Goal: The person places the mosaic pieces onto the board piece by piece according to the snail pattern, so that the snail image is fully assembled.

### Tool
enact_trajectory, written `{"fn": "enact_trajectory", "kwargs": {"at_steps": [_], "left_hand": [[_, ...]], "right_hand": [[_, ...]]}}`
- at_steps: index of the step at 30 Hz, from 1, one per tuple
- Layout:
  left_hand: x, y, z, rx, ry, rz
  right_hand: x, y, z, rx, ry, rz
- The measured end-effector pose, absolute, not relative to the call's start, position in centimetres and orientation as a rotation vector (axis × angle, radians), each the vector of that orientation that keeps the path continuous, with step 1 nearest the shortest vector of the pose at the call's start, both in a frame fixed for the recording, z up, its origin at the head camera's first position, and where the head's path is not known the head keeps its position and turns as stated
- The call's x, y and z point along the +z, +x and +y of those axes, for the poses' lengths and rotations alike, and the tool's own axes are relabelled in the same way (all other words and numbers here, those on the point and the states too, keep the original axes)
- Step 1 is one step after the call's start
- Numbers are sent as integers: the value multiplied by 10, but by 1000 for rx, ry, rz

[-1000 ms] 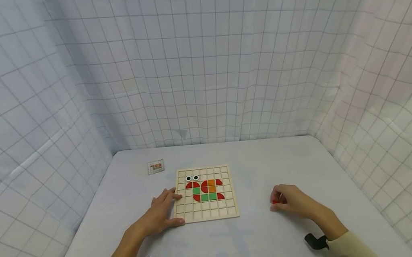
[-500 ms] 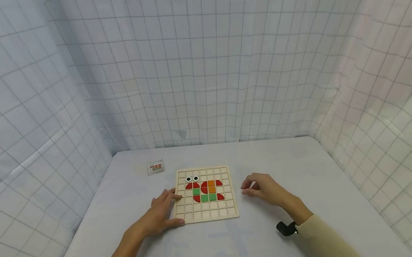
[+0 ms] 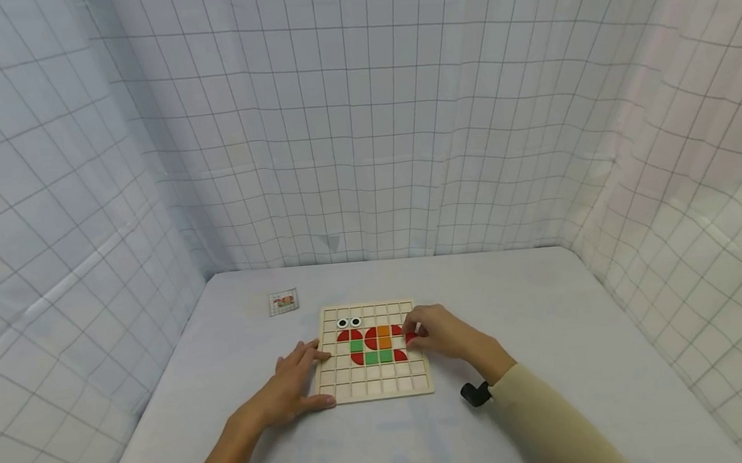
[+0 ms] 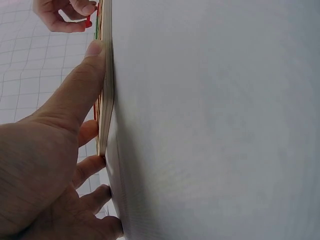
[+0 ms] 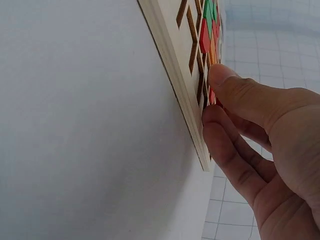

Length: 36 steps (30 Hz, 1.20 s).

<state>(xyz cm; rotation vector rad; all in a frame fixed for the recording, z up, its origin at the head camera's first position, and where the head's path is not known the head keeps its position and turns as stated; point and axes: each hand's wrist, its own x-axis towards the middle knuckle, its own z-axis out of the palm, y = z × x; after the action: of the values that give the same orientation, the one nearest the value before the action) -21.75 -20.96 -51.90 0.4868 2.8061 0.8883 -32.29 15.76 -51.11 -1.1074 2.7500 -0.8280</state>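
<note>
A light wooden grid board [image 3: 383, 387] lies flat on the table. Red curved pieces, green squares [image 3: 357, 346], orange squares [image 3: 384, 336] and two round eye pieces [image 3: 349, 322] sit in its cells. My left hand [image 3: 287, 394] rests at the board's left edge, thumb on the near corner and fingers spread. Over the right side of the board, my right hand [image 3: 443, 333] pinches a small red piece [image 4: 88, 21] between thumb and fingers. The fingers partly cover this piece, so its full shape is hidden.
A small picture card [image 3: 283, 301] with a similar coloured figure lies behind the board to the left. White cloth walls [image 3: 365, 152] with a grid pattern enclose the white table [image 3: 513, 286] at the back and sides.
My right hand has moved left from the table's right part to the board, carrying the red piece. The left hand has stayed at the board's edge.
</note>
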Motion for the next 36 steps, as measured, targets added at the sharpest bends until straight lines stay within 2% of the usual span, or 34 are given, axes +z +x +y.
{"fn": "enact_trajectory", "kwargs": {"at_steps": [4, 20, 36], "left_hand": [[-519, -217, -210, 889, 486, 2806], [-522, -219, -211, 888, 480, 2803], [-520, -219, -211, 885, 472, 2796]], "right_hand": [[-512, -326, 154, -753, -1216, 2760], [-513, -330, 152, -677, -1351, 2740], [-510, -329, 147, -715, -1312, 2746]]}}
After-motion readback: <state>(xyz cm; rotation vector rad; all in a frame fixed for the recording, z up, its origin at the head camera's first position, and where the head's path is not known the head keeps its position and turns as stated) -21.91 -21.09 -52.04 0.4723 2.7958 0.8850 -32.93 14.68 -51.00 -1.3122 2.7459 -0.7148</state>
